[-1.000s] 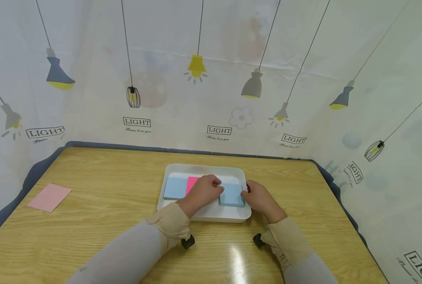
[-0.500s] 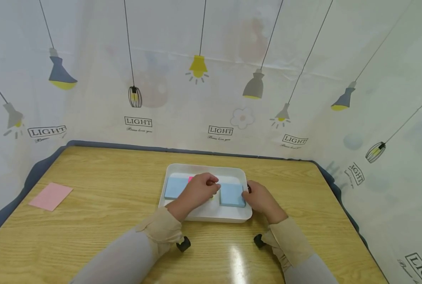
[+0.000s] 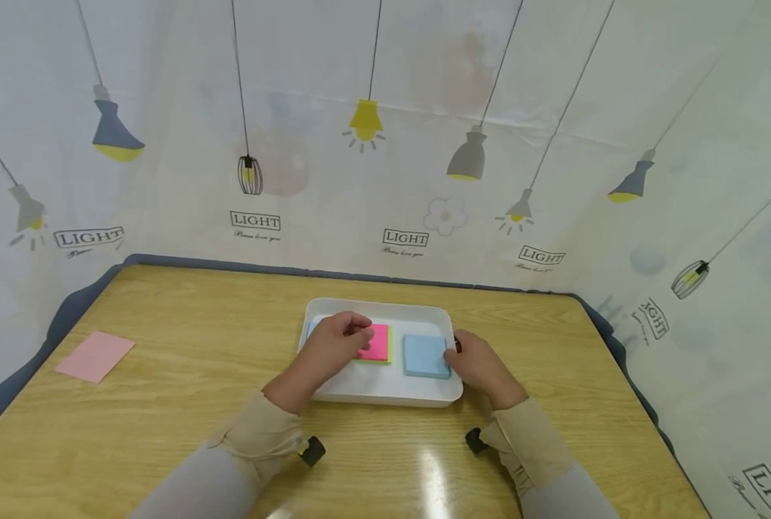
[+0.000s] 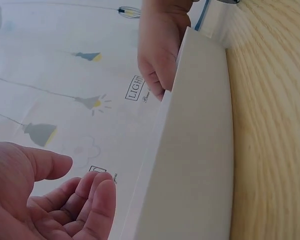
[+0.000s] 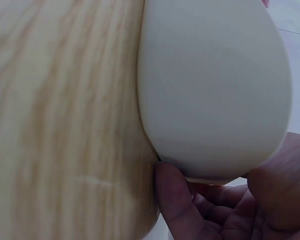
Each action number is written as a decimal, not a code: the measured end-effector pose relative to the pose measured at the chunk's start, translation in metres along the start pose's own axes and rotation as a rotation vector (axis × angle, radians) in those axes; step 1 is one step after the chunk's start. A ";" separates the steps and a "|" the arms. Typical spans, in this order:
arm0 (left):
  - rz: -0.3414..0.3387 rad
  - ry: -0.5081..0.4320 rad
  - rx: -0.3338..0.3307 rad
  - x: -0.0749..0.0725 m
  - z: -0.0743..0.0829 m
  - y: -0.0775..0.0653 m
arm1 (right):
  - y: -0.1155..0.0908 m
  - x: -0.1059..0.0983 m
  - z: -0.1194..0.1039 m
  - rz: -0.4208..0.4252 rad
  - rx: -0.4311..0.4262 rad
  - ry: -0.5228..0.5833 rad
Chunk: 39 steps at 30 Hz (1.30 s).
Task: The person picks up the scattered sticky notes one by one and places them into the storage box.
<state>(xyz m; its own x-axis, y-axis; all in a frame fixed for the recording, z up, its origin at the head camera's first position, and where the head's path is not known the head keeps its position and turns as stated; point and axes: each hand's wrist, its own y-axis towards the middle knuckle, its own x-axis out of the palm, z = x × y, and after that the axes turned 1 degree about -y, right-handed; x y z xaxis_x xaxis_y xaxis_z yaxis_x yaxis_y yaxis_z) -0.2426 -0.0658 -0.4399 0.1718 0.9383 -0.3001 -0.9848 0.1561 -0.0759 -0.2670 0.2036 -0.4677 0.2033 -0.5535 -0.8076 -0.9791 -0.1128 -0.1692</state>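
Observation:
A white tray (image 3: 385, 397) lies on the wooden table. My right hand (image 3: 482, 366) grips its right end, with the thumb over the rim; the right wrist view shows fingers (image 5: 175, 192) curled against the outside and underside. Over the tray's left half hovers my left hand (image 3: 333, 349), fingers loosely bent, with a gap between thumb and fingers in the left wrist view. A bright pink sticky note pad (image 3: 378, 342) sits on a yellow-green one (image 3: 390, 347), partly behind the left fingers. A light blue pad (image 3: 425, 356) lies at right. Another blue pad (image 3: 313, 326) is mostly hidden by the left hand.
A pale pink square of paper (image 3: 95, 357) lies on the table (image 3: 197, 360) at far left. A white curtain (image 3: 333, 216) printed with lamps hangs along the table's back and sides.
My left hand has moved left, away from the tray's middle, uncovering the pink and yellow-green pads and covering most of the left blue pad. My right hand has kept its grip on the tray.

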 end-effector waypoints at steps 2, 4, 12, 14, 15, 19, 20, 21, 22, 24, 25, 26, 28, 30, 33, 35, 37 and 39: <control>0.008 -0.011 -0.006 -0.005 -0.001 -0.002 | 0.000 0.000 0.001 0.000 -0.001 0.002; 0.012 -0.020 -0.013 -0.010 -0.002 -0.003 | 0.001 0.000 0.001 -0.002 -0.003 0.004; 0.048 0.011 0.011 -0.041 0.000 -0.011 | 0.002 0.000 0.001 -0.005 -0.009 0.002; 0.062 0.019 0.012 -0.050 0.000 -0.013 | 0.002 0.000 0.001 -0.005 -0.012 0.003; 0.067 0.019 0.015 -0.055 -0.002 -0.013 | 0.002 0.000 0.001 -0.004 -0.013 0.002; 0.097 0.034 0.022 -0.073 -0.008 -0.014 | 0.000 0.000 0.000 -0.002 -0.018 0.000; 0.108 0.044 0.024 -0.078 -0.010 -0.015 | 0.000 0.000 -0.001 -0.002 -0.017 0.000; 0.118 0.052 0.028 -0.082 -0.012 -0.015 | 0.000 0.000 -0.001 -0.003 -0.015 -0.001; 0.129 0.062 0.030 -0.087 -0.014 -0.016 | 0.001 0.000 0.000 -0.004 -0.013 -0.002; 0.145 0.075 0.033 -0.096 -0.018 -0.017 | 0.001 0.000 0.000 -0.004 -0.009 -0.003; 0.150 0.083 0.032 -0.100 -0.019 -0.018 | 0.001 0.000 0.000 -0.004 -0.008 -0.003; 0.155 0.088 0.029 -0.104 -0.021 -0.019 | 0.001 0.000 0.000 -0.004 -0.007 -0.003; 0.161 0.094 0.019 -0.112 -0.023 -0.022 | 0.002 0.000 0.000 -0.004 -0.008 -0.004; 0.174 0.110 0.005 -0.119 -0.024 -0.025 | 0.002 0.000 0.000 -0.005 -0.008 -0.007; 0.194 0.133 -0.007 -0.130 -0.024 -0.030 | 0.002 -0.001 0.001 -0.005 -0.008 -0.014; 0.214 0.163 -0.011 -0.139 -0.025 -0.033 | 0.002 -0.001 0.000 -0.005 -0.006 -0.016; 0.242 0.218 -0.015 -0.150 -0.027 -0.037 | 0.001 -0.001 0.000 -0.006 -0.005 -0.017; 0.280 0.279 -0.027 -0.162 -0.030 -0.041 | 0.001 0.000 0.000 -0.008 -0.004 -0.015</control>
<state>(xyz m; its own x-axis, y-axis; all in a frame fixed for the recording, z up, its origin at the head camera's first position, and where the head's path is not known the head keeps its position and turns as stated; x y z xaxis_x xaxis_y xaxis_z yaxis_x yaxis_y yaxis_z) -0.2297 -0.2337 -0.4166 -0.0997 0.8231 -0.5591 -0.9941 -0.1059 0.0214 -0.2680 0.2035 -0.4674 0.2109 -0.5398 -0.8150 -0.9775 -0.1205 -0.1731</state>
